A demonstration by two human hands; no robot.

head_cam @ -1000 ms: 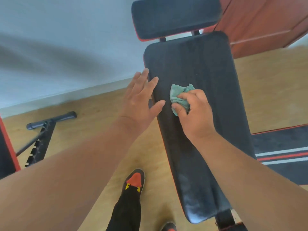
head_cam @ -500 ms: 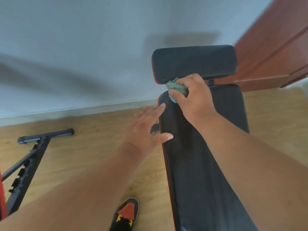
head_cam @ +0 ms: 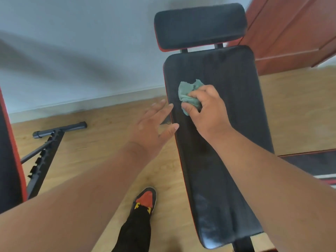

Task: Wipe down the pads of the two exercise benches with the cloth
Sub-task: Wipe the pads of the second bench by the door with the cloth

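A long black back pad (head_cam: 234,106) with red edging runs from bottom centre up to a separate black head pad (head_cam: 200,24). My right hand (head_cam: 209,111) presses a crumpled green cloth (head_cam: 189,93) onto the upper left part of the long pad. My left hand (head_cam: 152,128) is open with spread fingers, its fingertips and thumb touching the pad's left edge. At the far left edge a strip of the second bench's black and red pad (head_cam: 8,160) shows.
The second bench's black metal frame and floor bar (head_cam: 60,130) lie on the wooden floor at left. My shoe (head_cam: 145,199) stands beside the bench. A grey wall is behind, reddish wooden furniture (head_cam: 294,33) at top right, a striped mat (head_cam: 316,166) at right.
My right hand has drawn the cloth back down from the gap under the head pad onto the upper part of the long pad. The left hand stays at the pad's left edge.
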